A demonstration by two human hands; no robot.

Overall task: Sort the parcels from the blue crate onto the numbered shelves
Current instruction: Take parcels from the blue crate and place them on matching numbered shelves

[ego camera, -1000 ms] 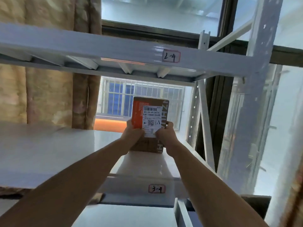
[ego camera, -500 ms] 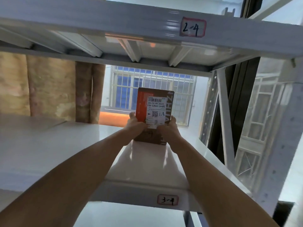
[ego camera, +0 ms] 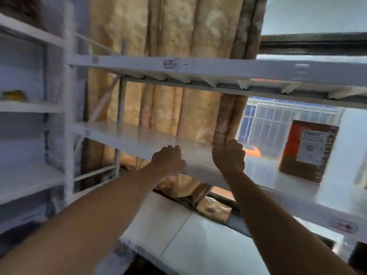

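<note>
A brown cardboard parcel (ego camera: 309, 149) with an orange side and a white shipping label stands upright on the white shelf (ego camera: 139, 135), at its far right. Neither hand touches it. My left hand (ego camera: 168, 161) hovers at the shelf's front edge, well to the left of the parcel, with loosely curled fingers and nothing in it. My right hand (ego camera: 228, 155) is raised beside it, closer to the parcel, and is also empty. The blue crate is out of view. The picture is motion-blurred.
The shelf above (ego camera: 218, 66) hangs low over this one, and another shelf (ego camera: 198, 245) lies below. A second white rack (ego camera: 29, 108) at the left holds a small yellow object (ego camera: 14, 95). A tan curtain (ego camera: 168, 36) and a barred window (ego camera: 278, 120) are behind.
Both hands have let go of the parcel and drawn back from it. The parcel stays standing on the shelf. The view has swung left, so the parcel now sits at the right.
</note>
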